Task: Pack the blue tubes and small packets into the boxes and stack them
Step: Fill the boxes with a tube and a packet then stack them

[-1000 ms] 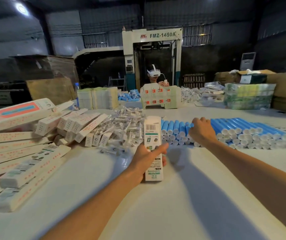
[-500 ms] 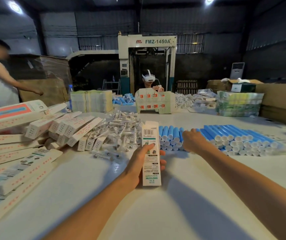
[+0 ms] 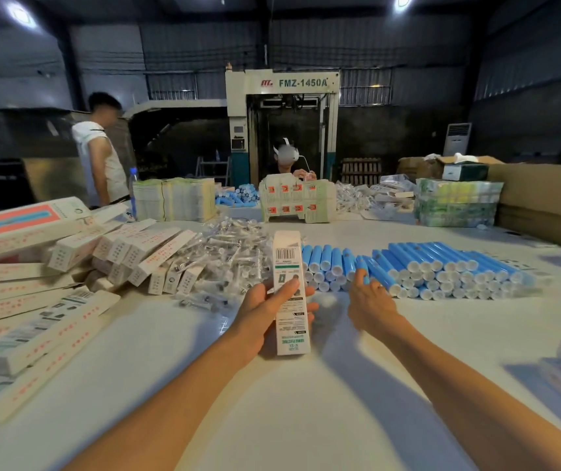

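Head | left hand (image 3: 264, 312) grips box (image 3: 288, 263) | right hand (image 3: 369, 300) pinches tube (image 3: 361, 265) | packets (image 3: 231, 253) beside box

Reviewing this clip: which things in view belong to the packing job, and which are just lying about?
Job: box held in left hand; blue tube gripped by right hand; tube pile; small packets; stacked boxes.
Lying about: water bottle; wrapped bundles; cardboard sheets; machine.

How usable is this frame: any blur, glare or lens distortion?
Head view: the box in the left hand is fairly sharp; stacked boxes at the left edge smear; ceiling lamps flare; wide-angle distortion stretches the edges; arms shadow the table.
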The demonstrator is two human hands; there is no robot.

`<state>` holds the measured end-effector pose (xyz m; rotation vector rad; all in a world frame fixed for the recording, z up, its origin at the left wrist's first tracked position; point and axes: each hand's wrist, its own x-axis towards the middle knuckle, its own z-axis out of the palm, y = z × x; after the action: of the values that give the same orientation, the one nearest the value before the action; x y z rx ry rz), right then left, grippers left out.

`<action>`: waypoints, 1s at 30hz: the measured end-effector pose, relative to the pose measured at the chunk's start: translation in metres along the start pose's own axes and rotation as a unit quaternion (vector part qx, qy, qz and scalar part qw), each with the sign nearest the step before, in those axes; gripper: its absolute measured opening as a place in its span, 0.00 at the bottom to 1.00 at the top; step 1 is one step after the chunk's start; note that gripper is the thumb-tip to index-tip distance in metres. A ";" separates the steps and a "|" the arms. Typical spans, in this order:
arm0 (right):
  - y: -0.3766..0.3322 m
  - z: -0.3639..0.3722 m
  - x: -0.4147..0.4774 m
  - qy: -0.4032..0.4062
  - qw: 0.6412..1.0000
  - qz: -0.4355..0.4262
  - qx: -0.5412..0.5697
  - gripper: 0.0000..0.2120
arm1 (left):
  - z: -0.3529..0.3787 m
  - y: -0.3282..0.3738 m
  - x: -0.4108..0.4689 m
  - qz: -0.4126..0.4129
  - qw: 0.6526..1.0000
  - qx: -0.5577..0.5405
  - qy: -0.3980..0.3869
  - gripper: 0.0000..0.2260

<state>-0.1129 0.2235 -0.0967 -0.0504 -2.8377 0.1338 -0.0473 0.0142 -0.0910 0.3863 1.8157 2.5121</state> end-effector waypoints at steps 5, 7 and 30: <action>0.003 -0.012 -0.006 0.012 0.995 0.038 0.089 0.25 | -0.002 0.003 -0.002 0.012 1.000 0.016 0.004 0.24; 0.003 -0.029 -0.004 0.017 0.988 0.048 0.143 0.26 | -0.003 0.004 -0.002 0.016 1.000 0.025 0.005 0.22; -0.066 -0.118 0.008 0.077 0.720 -0.113 0.680 0.36 | -0.007 0.008 -0.003 0.020 0.998 0.057 -0.025 0.22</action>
<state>-0.0866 0.1689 0.0244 0.5509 -1.8722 1.9185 -0.0452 0.0045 -0.0864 0.4872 1.9580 2.4068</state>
